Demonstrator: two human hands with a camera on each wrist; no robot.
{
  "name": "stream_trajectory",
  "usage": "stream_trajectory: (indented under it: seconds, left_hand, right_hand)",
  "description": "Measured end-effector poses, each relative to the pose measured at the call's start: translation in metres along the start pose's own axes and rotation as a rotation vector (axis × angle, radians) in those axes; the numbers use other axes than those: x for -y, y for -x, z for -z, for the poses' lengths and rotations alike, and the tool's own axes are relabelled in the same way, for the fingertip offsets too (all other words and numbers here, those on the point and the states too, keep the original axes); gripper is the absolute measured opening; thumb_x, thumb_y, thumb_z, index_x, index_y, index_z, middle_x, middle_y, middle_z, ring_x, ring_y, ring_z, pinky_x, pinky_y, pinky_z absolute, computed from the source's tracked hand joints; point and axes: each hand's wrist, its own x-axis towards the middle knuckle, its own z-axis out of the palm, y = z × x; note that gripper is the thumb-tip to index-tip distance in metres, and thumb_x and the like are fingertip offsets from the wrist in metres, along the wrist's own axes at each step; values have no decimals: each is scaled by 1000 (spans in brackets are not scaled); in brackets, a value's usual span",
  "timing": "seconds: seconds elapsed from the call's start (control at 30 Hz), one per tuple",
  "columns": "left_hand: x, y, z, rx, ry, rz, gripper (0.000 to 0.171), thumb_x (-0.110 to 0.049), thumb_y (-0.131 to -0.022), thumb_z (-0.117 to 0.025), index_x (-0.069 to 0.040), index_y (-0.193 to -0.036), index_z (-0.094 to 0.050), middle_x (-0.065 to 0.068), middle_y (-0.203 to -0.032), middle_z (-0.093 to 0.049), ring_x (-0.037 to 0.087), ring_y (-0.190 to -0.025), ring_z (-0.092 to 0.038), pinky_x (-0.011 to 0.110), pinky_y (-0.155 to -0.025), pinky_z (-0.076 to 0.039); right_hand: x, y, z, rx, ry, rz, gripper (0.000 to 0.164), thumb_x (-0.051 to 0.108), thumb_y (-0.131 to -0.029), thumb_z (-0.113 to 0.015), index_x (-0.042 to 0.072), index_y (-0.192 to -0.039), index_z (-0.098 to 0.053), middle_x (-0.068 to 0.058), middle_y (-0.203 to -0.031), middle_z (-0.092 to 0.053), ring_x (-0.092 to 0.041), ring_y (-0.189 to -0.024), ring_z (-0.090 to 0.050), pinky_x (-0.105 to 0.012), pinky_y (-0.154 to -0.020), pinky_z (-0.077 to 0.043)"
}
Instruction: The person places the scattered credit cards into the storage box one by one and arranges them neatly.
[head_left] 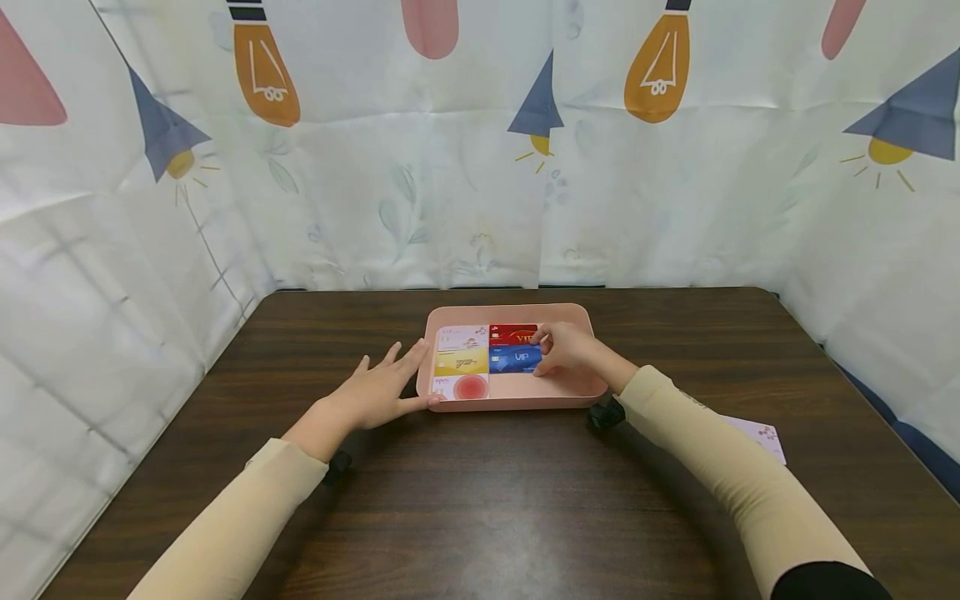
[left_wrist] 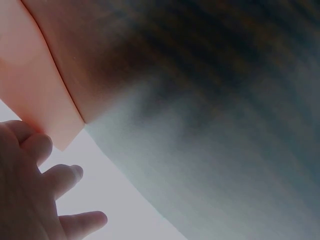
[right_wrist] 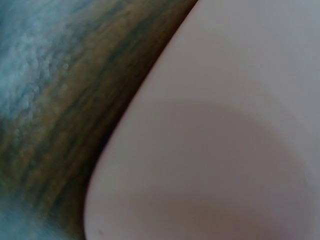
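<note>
A shallow pink tray (head_left: 525, 404) stands on the dark wooden table, with cards in two columns. Its left column has a pale patterned card (head_left: 453, 337), a yellow card (head_left: 459, 362) and a white card with a red circle (head_left: 468, 387). Beside them a red VIP card (head_left: 510, 335) lies above a blue VIP card (head_left: 512, 359). My right hand (head_left: 570, 346) pinches the blue card by its right edge, between thumb and fingers. Spread fingers of my left hand (head_left: 375, 395) rest against the tray's left side. The right wrist view shows only tray (right_wrist: 200, 150) and table, no fingers.
A pale purple card or sheet (head_left: 763, 437) lies on the table (head_left: 480, 500) to the right, partly hidden by my right sleeve (head_left: 720, 467). A white patterned curtain (head_left: 480, 200) hangs behind the table and along its sides.
</note>
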Motion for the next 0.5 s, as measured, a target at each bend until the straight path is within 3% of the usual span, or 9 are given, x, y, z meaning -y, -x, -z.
stream_trajectory:
  seconds: [0.5]
  left_hand:
    - [1,-1,-1,6,4,10,103,-74,-94,-51,-12,-166,-13,11,-170,-16,41,-155,-11,74,-115,-7]
  right_hand:
    - [0,8,6,-9,-77,33,54,9,-82,-86,-5,-128,-62,-12,-94,-60,-22,-82,-57,-25,-64,-53]
